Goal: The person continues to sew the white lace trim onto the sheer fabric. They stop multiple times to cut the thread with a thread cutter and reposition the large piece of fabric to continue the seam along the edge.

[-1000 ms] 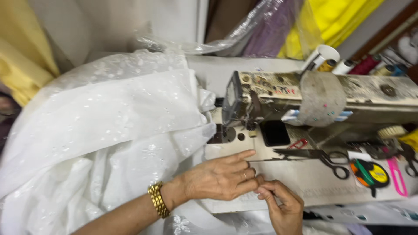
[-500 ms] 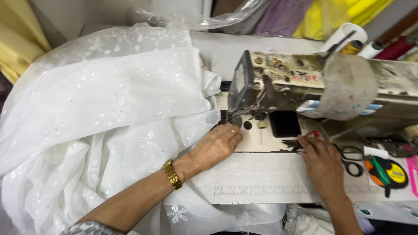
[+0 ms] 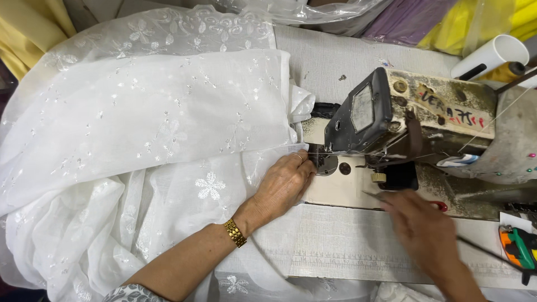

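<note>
Pale grey tabletop (image 3: 335,61) stretches to the far edge, with yellow and purple cloth bundles under clear plastic behind it and a white tube (image 3: 489,55) at the far right. Your worn cream sewing machine (image 3: 436,114) lies with its long axis running left to right, its dark head end pointing left toward the fabric and its needle area over the metal plate (image 3: 326,163).

Your white embroidered fabric (image 3: 140,140) covers the whole left half of the table, heaped in soft folds; it is sheer, stitched with small flower sprigs and one bolder flower near your wrist. Its nearest edge runs rightward to the needle plate, where a thin fold reaches in under the machine head.

Your left hand (image 3: 285,184) lies flat, fingers together and pointing right and far, pressing the fabric edge down just beside the plate; it pinches nothing, only rests on the cloth. A gold watch band (image 3: 235,232) circles that wrist.

Your right hand (image 3: 417,226) is blurred, hovering near the front of the machine bed over a strip of white cloth (image 3: 347,246). A thin dark tool (image 3: 380,197) juts left from it, but you cannot tell how the fingers close on it. An orange and green object (image 3: 517,249) lies at the right edge
</note>
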